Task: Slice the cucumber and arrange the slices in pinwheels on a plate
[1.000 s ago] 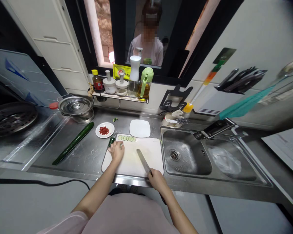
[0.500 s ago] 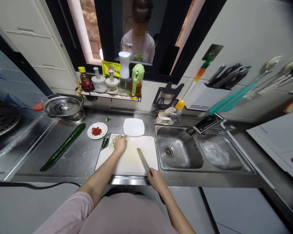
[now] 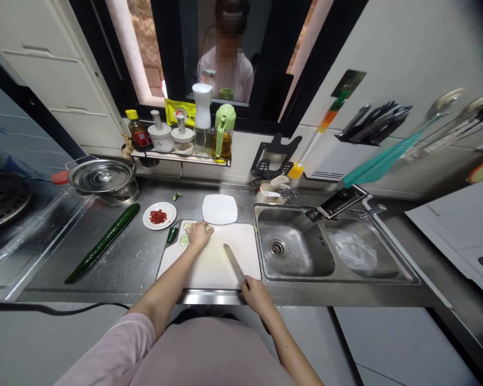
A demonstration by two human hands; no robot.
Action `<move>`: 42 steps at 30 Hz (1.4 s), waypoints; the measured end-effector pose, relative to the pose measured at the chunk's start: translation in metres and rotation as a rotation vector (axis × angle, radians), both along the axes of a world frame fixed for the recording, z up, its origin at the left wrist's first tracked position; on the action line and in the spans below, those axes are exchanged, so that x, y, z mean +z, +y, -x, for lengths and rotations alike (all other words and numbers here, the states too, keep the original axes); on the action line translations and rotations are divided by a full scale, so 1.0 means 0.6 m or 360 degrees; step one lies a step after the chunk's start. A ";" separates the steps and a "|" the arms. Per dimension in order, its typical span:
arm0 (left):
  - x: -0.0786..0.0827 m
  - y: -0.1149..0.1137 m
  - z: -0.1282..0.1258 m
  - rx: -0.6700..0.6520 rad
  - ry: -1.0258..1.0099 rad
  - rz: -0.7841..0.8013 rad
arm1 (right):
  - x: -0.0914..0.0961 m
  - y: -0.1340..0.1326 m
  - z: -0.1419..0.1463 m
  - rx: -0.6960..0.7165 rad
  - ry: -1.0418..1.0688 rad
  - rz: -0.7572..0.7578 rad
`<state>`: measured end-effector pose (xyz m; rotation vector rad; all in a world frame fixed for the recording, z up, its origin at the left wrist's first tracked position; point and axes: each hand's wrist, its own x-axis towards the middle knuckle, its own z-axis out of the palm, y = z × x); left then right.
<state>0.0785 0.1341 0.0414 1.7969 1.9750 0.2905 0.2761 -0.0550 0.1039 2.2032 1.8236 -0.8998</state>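
A white cutting board (image 3: 213, 262) lies on the steel counter in front of me. My left hand (image 3: 199, 235) rests at the board's far edge, fingers curled over several cucumber slices (image 3: 184, 240). A dark green cucumber end (image 3: 172, 235) lies just left of that hand. My right hand (image 3: 254, 292) grips the handle of a knife (image 3: 233, 262) at the board's near right corner, the blade pointing away over the board.
A whole cucumber (image 3: 102, 243) lies on the counter at left. A small plate of red chilli (image 3: 159, 216) and an empty white plate (image 3: 219, 208) sit behind the board. The sink (image 3: 301, 252) is at right, a lidded pot (image 3: 102, 179) at left, a condiment shelf (image 3: 181, 145) behind.
My left hand moved from the board's left side up to its far edge and now covers the row of cucumber slices. The knife hand stayed in place.
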 end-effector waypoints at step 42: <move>0.001 -0.083 0.046 0.0016 -0.0001 0.0088 | 0.003 0.016 0.057 0.0293 -0.0069 0.0057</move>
